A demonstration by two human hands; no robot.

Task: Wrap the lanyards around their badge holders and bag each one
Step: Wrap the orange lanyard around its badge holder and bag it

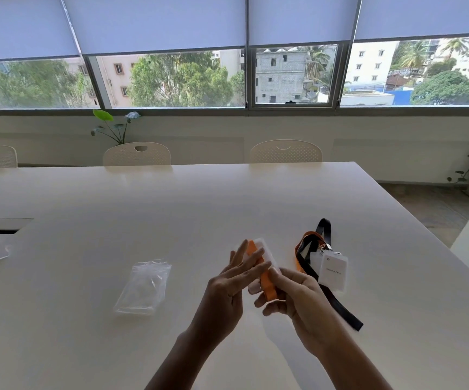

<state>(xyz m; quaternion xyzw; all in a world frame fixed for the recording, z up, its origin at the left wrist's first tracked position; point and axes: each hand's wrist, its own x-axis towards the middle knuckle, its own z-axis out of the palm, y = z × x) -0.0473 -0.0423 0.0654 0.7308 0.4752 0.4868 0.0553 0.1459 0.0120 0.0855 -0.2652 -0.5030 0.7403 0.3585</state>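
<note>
Badge holder (pixel 267 258) with orange lanyard (pixel 267 280): right fingers (pixel 276 301) pinching it | left fingers (pixel 244 260) spread | bag (pixel 143 287): contents unclear

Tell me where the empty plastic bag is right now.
In the head view, the plastic bag lies flat on the white table, to the left of the left hand.

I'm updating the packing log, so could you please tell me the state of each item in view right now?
Held badge holder: lifted off the table, orange lanyard wound around it.
Right hand: gripping the wrapped holder.
Left hand: fingers spread, touching the wrap.
Plastic bags: flat on the table, empty.
Spare badge holders: lying on the table, orange and black lanyards loose, unwrapped.
</note>
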